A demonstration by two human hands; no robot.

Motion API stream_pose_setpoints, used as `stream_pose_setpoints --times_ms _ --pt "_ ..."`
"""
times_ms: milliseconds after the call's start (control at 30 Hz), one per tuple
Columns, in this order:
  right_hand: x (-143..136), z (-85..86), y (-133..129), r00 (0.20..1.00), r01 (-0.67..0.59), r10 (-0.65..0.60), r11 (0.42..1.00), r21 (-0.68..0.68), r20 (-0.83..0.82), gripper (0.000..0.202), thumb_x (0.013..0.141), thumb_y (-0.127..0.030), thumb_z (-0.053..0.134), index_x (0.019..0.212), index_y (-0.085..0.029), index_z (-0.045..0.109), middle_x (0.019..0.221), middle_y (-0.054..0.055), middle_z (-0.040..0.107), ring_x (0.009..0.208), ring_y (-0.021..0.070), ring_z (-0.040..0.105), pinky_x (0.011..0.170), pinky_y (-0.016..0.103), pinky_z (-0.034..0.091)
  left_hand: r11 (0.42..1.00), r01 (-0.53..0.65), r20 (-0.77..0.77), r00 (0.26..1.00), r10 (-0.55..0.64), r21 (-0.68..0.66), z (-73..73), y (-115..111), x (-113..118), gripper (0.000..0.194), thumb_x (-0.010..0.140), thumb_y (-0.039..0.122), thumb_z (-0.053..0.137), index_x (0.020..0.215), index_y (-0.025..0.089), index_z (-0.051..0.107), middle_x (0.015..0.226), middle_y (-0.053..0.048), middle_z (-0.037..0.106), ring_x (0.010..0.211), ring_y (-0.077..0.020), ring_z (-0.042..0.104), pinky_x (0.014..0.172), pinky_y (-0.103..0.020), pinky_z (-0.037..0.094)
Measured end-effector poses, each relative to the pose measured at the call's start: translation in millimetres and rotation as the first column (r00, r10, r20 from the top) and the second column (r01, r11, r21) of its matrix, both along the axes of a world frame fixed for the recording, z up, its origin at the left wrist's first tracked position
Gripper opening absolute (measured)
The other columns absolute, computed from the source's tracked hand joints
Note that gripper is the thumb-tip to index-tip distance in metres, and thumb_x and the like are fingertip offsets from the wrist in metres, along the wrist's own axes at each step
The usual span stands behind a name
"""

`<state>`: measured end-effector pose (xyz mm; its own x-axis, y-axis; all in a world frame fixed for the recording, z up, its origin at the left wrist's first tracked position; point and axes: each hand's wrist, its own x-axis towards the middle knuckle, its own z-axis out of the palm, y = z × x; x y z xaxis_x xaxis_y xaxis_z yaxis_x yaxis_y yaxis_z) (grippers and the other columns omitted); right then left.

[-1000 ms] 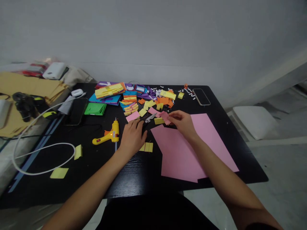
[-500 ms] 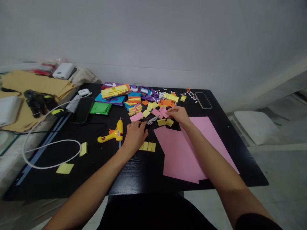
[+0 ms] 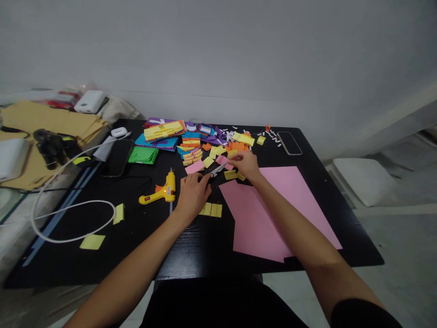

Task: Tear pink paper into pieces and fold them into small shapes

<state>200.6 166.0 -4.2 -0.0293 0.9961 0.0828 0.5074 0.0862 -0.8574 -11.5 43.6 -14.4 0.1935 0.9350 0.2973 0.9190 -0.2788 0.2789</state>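
Note:
My left hand (image 3: 193, 191) rests with curled fingers beside the dark handles of the scissors (image 3: 217, 171); what it grips, if anything, is hidden. My right hand (image 3: 244, 165) is closed at the pink slips (image 3: 222, 160), its fingertips pressed together over something too small to make out. Yellow slips (image 3: 230, 174) lie just below its fingers. Large pink sheets (image 3: 254, 223) spread under my right forearm. A yellow strip (image 3: 211, 209) lies to the right of my left wrist. The yellow glue gun (image 3: 160, 191) lies left of my left hand.
Folded paper stacks (image 3: 164, 131) and a green bundle (image 3: 143, 155) are at the back left. One phone (image 3: 289, 143) lies back right, another (image 3: 118, 157) at left. A white cable (image 3: 73, 239) loops across the left side. Orange pieces (image 3: 238, 146) lie near the wall.
My right hand has moved slightly left over the pink slips and now covers part of them. My left hand has stayed almost in place.

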Motion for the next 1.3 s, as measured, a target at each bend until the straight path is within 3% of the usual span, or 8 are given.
stream_pose_setpoints --times_ms 267,367,500,567,867,1067,1200,1300 --pt "2.7 -5.0 -3.5 0.993 0.042 -0.053 0.993 0.113 0.102 0.011 0.074 -0.02 0.079 0.072 -0.02 0.069 0.076 0.006 0.075 0.076 0.0233 0.072 0.08 0.04 0.058 1.0 -0.002 -0.044 0.999 0.001 -0.004 -2.1 1.4 1.0 0.033 0.099 0.022 0.059 0.13 0.02 0.07 0.116 -0.016 0.07 0.11 -0.035 0.062 0.088 -0.047 0.044" --pt "9.6 -2.0 -1.5 0.985 0.087 -0.114 0.977 0.193 0.13 0.009 0.076 -0.019 0.072 0.083 -0.02 0.066 0.088 0.008 0.075 0.083 0.0246 0.07 0.084 0.042 0.056 1.0 -0.005 -0.056 0.998 0.005 -0.004 -0.9 0.7 1.6 0.035 0.099 0.023 0.059 0.132 0.02 0.07 0.116 -0.015 0.07 0.111 -0.0345 0.062 0.088 -0.046 0.044" --pt "12.2 1.1 6.0 0.986 0.041 -0.083 0.962 0.27 0.147 0.037 0.07 -0.015 0.071 0.106 -0.02 0.067 0.117 0.011 0.074 0.101 0.0281 0.068 0.092 0.046 0.055 1.0 -0.015 -0.068 0.998 0.014 -0.004 -0.1 -0.8 2.5 0.035 0.099 0.026 0.06 0.132 0.02 0.07 0.117 -0.015 0.07 0.111 -0.034 0.062 0.09 -0.046 0.045" --pt "10.1 -0.4 9.4 0.988 -0.011 -0.033 0.959 0.285 0.15 0.04 0.07 -0.014 0.069 0.11 -0.021 0.069 0.121 0.011 0.074 0.104 0.0286 0.069 0.095 0.047 0.055 1.0 -0.011 -0.064 0.998 0.012 0.014 -0.6 -1.3 2.6 0.035 0.1 0.029 0.06 0.132 0.02 0.069 0.119 -0.017 0.069 0.112 -0.0346 0.062 0.09 -0.047 0.045" --pt "4.1 -3.3 15.5 0.997 0.059 -0.071 0.954 0.293 0.03 0.011 0.083 -0.02 0.061 0.088 -0.019 0.071 0.09 0.008 0.077 0.083 0.0242 0.071 0.088 0.044 0.057 0.991 0.057 0.051 0.997 -0.063 0.119 -5.2 -4.3 3.6 0.029 0.1 0.027 0.061 0.125 0.015 0.069 0.12 -0.018 0.069 0.117 -0.0352 0.063 0.097 -0.049 0.047" --pt "1.9 11.6 13.0 0.992 0.091 -0.065 0.966 0.241 -0.111 0.021 0.084 -0.028 0.07 0.103 -0.018 0.073 0.088 0.005 0.074 0.079 0.0202 0.069 0.08 0.038 0.059 0.977 0.098 0.166 0.978 -0.13 0.189 -3.2 -6.8 2.0 0.024 0.1 0.024 0.059 0.122 0.016 0.067 0.116 -0.016 0.071 0.113 -0.0332 0.066 0.096 -0.048 0.05" --pt "-13.3 20.3 -24.3 0.948 -0.143 0.154 0.988 0.059 -0.277 0.035 0.08 -0.043 0.08 0.106 -0.019 0.076 0.083 0.004 0.074 0.076 0.0203 0.071 0.071 0.035 0.061 0.977 0.033 0.44 0.889 -0.124 0.209 -2.2 -6.9 1.7 0.037 0.098 0.027 0.064 0.133 0.017 0.058 0.118 -0.015 0.071 0.111 -0.0296 0.068 0.097 -0.046 0.054" --pt "-26.6 25.6 -57.7 0.873 -0.307 0.243 0.947 -0.09 -0.424 0.034 0.074 -0.045 0.087 0.092 -0.019 0.077 0.089 0.005 0.076 0.082 0.0219 0.073 0.076 0.036 0.063 0.993 0.0 0.699 0.71 -0.085 0.121 -2.8 -7.0 2.5 0.039 0.097 0.03 0.066 0.134 0.019 0.056 0.108 -0.008 0.072 0.097 -0.0219 0.071 0.089 -0.038 0.058"
